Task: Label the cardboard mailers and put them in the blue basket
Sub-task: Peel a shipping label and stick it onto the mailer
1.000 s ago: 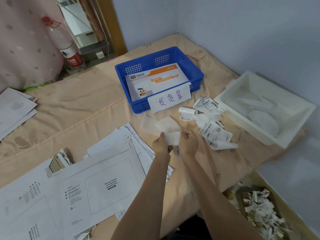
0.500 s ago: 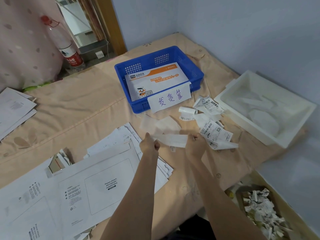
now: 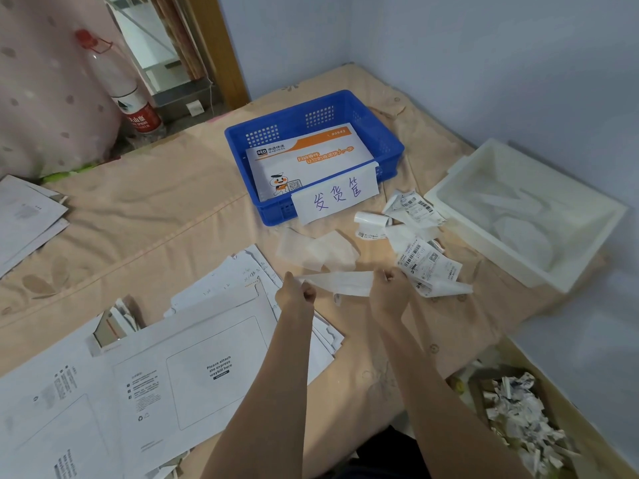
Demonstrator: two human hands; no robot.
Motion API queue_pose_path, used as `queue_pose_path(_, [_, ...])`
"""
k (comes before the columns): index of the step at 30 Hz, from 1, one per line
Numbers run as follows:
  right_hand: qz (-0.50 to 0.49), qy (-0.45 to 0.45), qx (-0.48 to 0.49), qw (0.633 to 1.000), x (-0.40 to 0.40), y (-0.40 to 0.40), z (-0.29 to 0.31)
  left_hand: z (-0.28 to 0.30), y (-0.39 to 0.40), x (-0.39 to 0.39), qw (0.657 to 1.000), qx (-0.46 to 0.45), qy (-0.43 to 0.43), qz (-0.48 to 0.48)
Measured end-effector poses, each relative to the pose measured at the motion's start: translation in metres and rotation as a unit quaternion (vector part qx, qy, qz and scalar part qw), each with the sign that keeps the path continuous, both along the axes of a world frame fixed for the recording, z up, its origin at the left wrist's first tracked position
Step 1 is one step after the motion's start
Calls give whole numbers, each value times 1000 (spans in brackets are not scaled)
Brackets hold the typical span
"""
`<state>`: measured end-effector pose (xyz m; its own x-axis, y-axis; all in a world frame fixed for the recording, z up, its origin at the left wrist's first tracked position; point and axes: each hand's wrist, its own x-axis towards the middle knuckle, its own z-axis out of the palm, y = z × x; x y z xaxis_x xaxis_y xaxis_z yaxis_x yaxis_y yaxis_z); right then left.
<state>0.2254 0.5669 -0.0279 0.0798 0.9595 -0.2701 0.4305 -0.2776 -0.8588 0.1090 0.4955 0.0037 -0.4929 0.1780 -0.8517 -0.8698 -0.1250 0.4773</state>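
Presently we pinch a label strip (image 3: 340, 283) taut, left hand (image 3: 295, 294) and right hand (image 3: 389, 291) each with a grip on one end, probably to peel its backing. Next mailer (image 3: 193, 371) lies face-up just left, waybill box exposed; one mailer (image 3: 307, 160) already sits in the blue basket (image 3: 313, 110).

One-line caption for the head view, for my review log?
Both hands pinch a label strip between them, near the blue basket.

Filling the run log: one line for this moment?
left hand + right hand: pinch label ends | blue basket: one mailer inside
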Motion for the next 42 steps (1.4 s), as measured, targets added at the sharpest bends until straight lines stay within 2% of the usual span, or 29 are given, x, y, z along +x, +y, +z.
queue_pose_path(17, [4, 3, 4, 1000, 2, -6, 4, -3, -9, -3, 998, 41, -21, 35])
queue_pose_path(27, [0, 5, -8, 1000, 3, -4, 3, -8, -10, -7, 999, 30, -4, 35])
queue_pose_path(42, [-28, 24, -28, 999, 11, -4, -4, -8, -14, -2, 999, 26, -26, 36])
